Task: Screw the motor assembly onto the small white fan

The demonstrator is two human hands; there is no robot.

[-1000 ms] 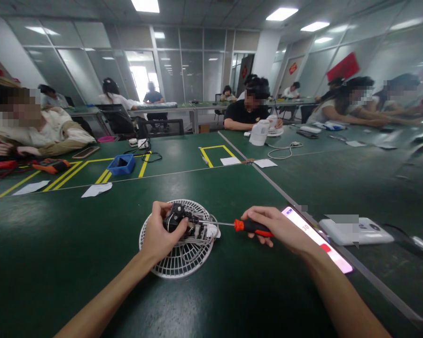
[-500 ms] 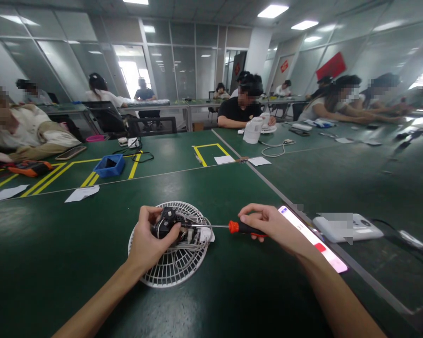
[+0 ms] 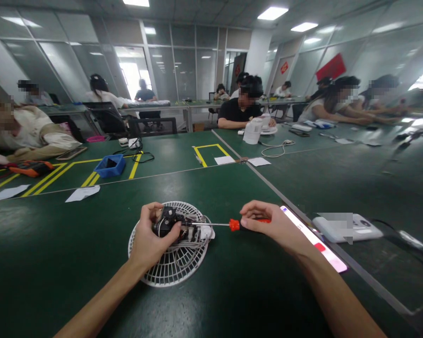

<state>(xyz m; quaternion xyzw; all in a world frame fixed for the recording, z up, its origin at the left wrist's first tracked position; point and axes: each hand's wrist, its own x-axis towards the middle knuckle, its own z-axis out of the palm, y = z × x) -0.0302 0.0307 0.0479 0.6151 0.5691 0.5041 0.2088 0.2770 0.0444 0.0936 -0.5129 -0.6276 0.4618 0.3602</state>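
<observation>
A round white fan grille point(image 3: 162, 274) lies on the green table in front of me, with wires and small parts on top of it. My left hand point(image 3: 150, 237) is closed around a black fan motor housing point(image 3: 166, 224) over the grille. A screwdriver point(image 3: 235, 225) with a red and black handle is gripped in my right hand point(image 3: 262, 220). Its shaft runs level to the left, and the tip reaches the black parts beside the motor housing; the exact contact point is too small to make out.
A lit phone point(image 3: 324, 249) lies by my right forearm, with a white device point(image 3: 366, 228) beyond it. Farther off are a blue bin point(image 3: 110, 165), paper sheets point(image 3: 82, 193), an orange-and-black tool point(image 3: 35, 168) and a white fan part point(image 3: 253, 130). Several people sit around the tables.
My right hand's fingers have shifted around the screwdriver handle, and the handle has turned slightly. My left hand and the motor housing stay almost where they were.
</observation>
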